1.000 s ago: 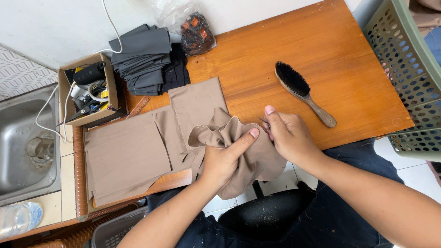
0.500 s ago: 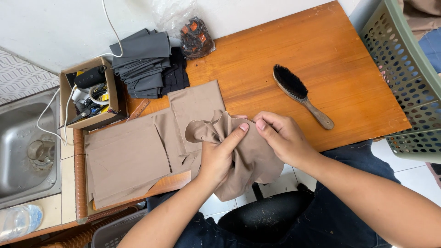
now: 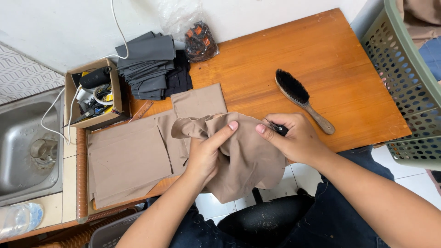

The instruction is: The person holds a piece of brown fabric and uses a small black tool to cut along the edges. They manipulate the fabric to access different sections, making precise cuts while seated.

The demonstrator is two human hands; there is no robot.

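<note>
Tan fabric piece (image 3: 243, 160) bunched at the table (image 3: 349, 87) front edge, hanging off it | left hand (image 3: 204, 154) fingers curled, thumb pinching a fold on top | right hand (image 3: 296, 138) fingers closed on a small dark tool (image 3: 277, 128), thumb tip touching the cloth | wooden brush (image 3: 301, 98) just beyond the right hand

Wooden table (image 3: 275, 64): brush (image 3: 301, 98), tan cloth (image 3: 131, 158)

A small home tailoring workshop is suggested. Cut tan fabric pieces (image 3: 133, 156) and folded grey cloth (image 3: 149, 64) are laid on a wooden table (image 3: 349, 69). A steel sink (image 3: 23, 147) is set just beside it.
</note>
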